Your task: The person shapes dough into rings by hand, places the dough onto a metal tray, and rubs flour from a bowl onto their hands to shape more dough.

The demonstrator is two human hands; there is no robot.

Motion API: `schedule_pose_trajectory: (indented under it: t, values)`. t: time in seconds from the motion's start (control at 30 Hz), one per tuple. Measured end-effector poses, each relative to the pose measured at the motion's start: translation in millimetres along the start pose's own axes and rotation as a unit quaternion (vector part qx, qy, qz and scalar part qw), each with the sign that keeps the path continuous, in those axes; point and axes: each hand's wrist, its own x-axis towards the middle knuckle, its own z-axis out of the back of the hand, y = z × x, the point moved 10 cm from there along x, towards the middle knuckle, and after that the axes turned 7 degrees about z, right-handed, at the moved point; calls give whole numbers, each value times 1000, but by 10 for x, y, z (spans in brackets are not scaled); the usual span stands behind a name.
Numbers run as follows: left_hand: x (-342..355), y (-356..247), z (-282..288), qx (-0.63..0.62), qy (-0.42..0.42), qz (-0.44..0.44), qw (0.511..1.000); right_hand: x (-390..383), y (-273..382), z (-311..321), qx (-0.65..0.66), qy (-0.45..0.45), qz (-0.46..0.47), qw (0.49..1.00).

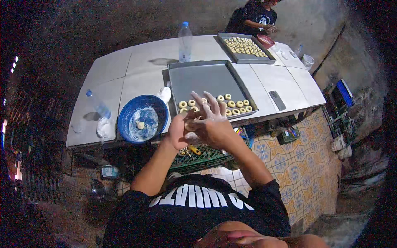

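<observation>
My left hand (pixel 178 131) is cupped with its palm turned toward my right hand (pixel 214 120). The right hand lies against it, floury fingers stretched out and spread. A small pale lump shows between the palms, mostly hidden, and I cannot make out its kind. Just beyond the hands is a grey metal tray (pixel 202 76), with rings of dough (pixel 235 111) in rows along its near side. To the left stands a blue basin (pixel 124 120), dusted inside with flour and holding a small piece of dough (pixel 140 125).
Bottles (pixel 185 43) (pixel 98 104) stand or lie on the white tiled table (pixel 99 72). A phone (pixel 277 100) lies right of the tray. Another person (pixel 256 18) works by a second tray (pixel 225 41) full of dough rings and a red bowl (pixel 266 41). A green crate (pixel 178 167) sits below.
</observation>
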Motion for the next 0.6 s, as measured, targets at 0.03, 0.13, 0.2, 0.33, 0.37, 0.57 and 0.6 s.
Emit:
schedule_pose_trajectory:
  t: [0.03,0.13,0.2,0.33,0.37,0.57,0.6]
  values:
    - [19,-4,23,-3,0,-6,1000,1,10,-24,-9,-7,-3,1000]
    - [62,25,-14,-47,57,10,997,-29,40,-122,4,55,22,998]
    - [49,65,-181,-102,151,38,983,-32,38,-122,4,49,22,999]
    - [157,39,90,-136,106,49,984,-42,20,-111,0,47,31,998]
    - [218,85,41,-168,221,78,957,-35,37,-129,-4,59,43,997]
    - [108,2,-149,-179,200,61,961,15,70,15,52,35,42,997]
    - [113,10,-175,-178,199,60,962,43,-12,-1,28,57,-7,998]
